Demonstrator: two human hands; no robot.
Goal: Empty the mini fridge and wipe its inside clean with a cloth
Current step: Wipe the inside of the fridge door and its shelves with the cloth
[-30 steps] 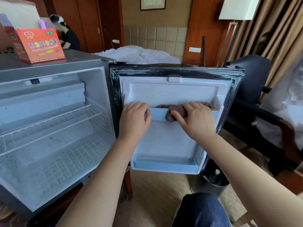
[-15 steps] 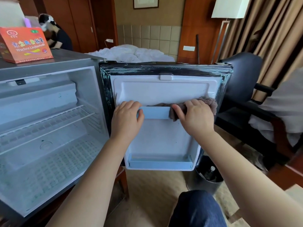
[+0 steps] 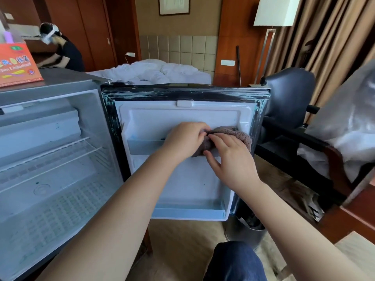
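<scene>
Pinches the left end of a brown cloth (image 3: 239,136) with the curled fingers of the left hand (image 3: 184,138), knuckles up. Presses down on the same cloth with the right hand (image 3: 231,161), fingers nearly straight and laid flat, thumb spread apart below. Hands side by side, fingertips almost meeting, over the upper door shelf (image 3: 142,146) of the open fridge door (image 3: 182,112).

Cloth bunched on that shelf's front rail, toward its right end, long side running left to right along the rail. Bare stretch of shelf just left of the hands: probably the next ground to wipe, by a sweep leftward, with the left hand the nearer one.

Further left, the fridge (image 3: 50,179) wide open, nothing on its wire rack (image 3: 60,151). On top of it, far left, an orange box (image 3: 16,65).
</scene>
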